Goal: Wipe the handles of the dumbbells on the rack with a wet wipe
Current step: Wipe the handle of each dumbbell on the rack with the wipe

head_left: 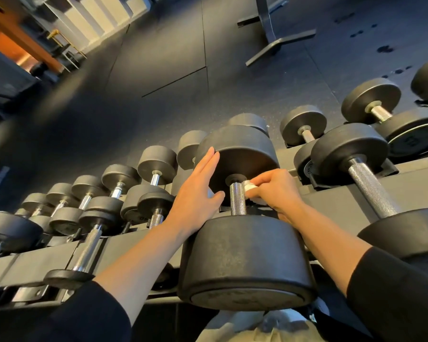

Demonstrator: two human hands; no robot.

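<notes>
A large black dumbbell [245, 255] lies on the rack [344, 201] in the middle of the view, its knurled steel handle [237, 198] bare between the two heads. My right hand [272, 191] pinches a crumpled white wet wipe [251, 187] against the right side of that handle, near the far head. My left hand [198, 191] lies flat with straight fingers against the left side of the far head, thumb toward the handle.
Several smaller dumbbells [119, 178] fill the rack to the left in two rows. Larger ones [356, 154] sit to the right. Dark rubber floor [171, 70] lies beyond the rack, with a metal equipment base [277, 43] at the top.
</notes>
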